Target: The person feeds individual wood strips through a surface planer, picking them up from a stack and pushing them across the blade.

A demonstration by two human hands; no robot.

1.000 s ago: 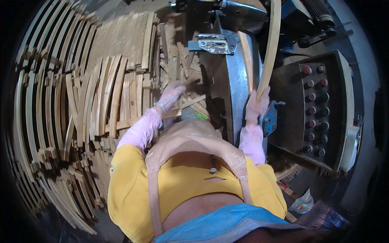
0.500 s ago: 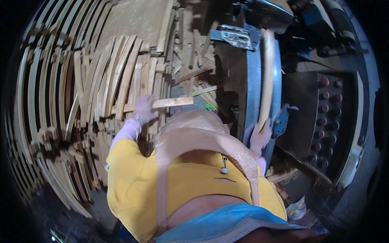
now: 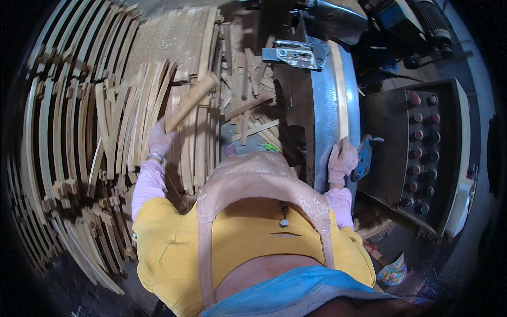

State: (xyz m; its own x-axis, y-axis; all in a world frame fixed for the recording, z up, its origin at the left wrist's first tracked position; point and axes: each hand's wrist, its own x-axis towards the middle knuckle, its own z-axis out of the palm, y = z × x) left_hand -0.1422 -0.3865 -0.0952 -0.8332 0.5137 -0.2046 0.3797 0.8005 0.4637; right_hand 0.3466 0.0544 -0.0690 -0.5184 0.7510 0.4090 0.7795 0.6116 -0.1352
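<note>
My gloved left hand (image 3: 160,139) is closed around the near end of a wooden strip (image 3: 191,102), which slants up and to the right above the stacked wood. On the right, my gloved right hand (image 3: 342,162) grips the near end of a long wooden slat (image 3: 340,95). That slat lies along the metal bed (image 3: 325,111) of a machine, its far end close to the machine's head. Beside my right hand sits a blue metal bracket (image 3: 364,158). A metal clamp fixture (image 3: 296,54) is fixed over the bed's far left edge.
Stacked wooden strips (image 3: 124,121) fill the left side in several rows. Offcuts (image 3: 253,100) lie scattered on the floor between stacks and machine. To the right stands a control panel (image 3: 422,158) with several buttons. A motor (image 3: 430,24) is at the far right.
My left hand has moved left and slightly forward, swinging its strip from level to a forward-right slant. My right hand is still at the slat's near end, and the slat sits straighter on the bed.
</note>
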